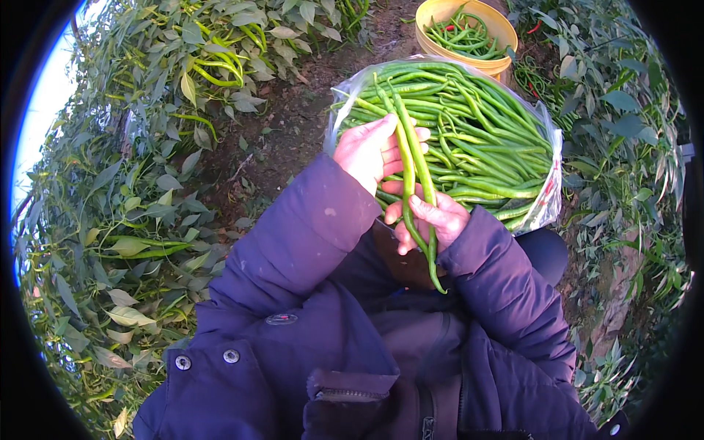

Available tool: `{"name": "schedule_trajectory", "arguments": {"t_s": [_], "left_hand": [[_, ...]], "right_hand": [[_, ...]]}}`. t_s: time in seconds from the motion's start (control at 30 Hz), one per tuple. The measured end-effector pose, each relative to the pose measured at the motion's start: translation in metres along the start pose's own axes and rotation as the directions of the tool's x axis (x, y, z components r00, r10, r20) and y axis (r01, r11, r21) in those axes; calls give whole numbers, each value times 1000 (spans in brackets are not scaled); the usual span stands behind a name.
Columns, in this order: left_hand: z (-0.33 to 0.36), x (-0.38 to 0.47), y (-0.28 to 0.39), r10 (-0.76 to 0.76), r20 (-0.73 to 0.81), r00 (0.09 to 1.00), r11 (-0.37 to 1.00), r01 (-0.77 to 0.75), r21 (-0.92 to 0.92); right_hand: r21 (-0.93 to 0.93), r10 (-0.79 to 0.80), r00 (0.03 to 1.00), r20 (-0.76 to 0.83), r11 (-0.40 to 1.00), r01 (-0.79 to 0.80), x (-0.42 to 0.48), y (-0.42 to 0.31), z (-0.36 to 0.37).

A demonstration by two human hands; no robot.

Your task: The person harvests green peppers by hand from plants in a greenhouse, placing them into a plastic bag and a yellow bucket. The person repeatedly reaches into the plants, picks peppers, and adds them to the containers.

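Observation:
Two long green chili peppers (413, 159) lie side by side across both my hands, in front of a full bag. My left hand (375, 147) holds their upper part, with the thumb on top and the fingers behind. Lower down, my right hand (429, 215) holds the same two peppers between thumb and fingers; their curved tips hang below it. Behind and beneath my hands, a clear plastic bag (551, 181) is filled with many long green peppers (495, 143), mostly laid lengthwise.
A yellow bucket (467, 61) with green peppers and a red one stands beyond the bag. More peppers (531, 80) lie on the ground beside it. Leafy pepper plants (137, 181) line both sides of a strip of bare soil (275, 132).

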State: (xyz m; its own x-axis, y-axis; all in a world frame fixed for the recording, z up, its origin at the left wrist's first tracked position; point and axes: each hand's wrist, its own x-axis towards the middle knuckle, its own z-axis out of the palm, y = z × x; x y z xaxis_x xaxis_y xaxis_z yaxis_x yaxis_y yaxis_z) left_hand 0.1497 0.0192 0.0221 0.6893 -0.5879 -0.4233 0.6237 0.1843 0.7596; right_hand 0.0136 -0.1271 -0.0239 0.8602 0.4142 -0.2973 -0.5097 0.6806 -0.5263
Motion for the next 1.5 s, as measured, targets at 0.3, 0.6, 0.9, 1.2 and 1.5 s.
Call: {"name": "schedule_trajectory", "arguments": {"t_s": [0.3,0.6,0.9,1.2,1.5], "left_hand": [[23,-16,-32,-21,122,992,969,-9,245],[36,-29,-21,378,163,911,670,-391,631],[48,-37,-45,-339,232,912,688,72,722],[19,10,4,350,605,715,-252,-550,796],[52,96,-53,82,563,823,-627,-396,670]], "right_hand": [[-47,130,964,-231,988,-145,1,0,-5],[-567,-556,797,-236,745,352,-30,-49,1],[40,-652,619,-438,674,738,-61,-87,-9],[-948,-976,143,-164,116,-298,-132,-131,-112],[-786,-813,229,-536,579,217,-145,-118,-155]]}}
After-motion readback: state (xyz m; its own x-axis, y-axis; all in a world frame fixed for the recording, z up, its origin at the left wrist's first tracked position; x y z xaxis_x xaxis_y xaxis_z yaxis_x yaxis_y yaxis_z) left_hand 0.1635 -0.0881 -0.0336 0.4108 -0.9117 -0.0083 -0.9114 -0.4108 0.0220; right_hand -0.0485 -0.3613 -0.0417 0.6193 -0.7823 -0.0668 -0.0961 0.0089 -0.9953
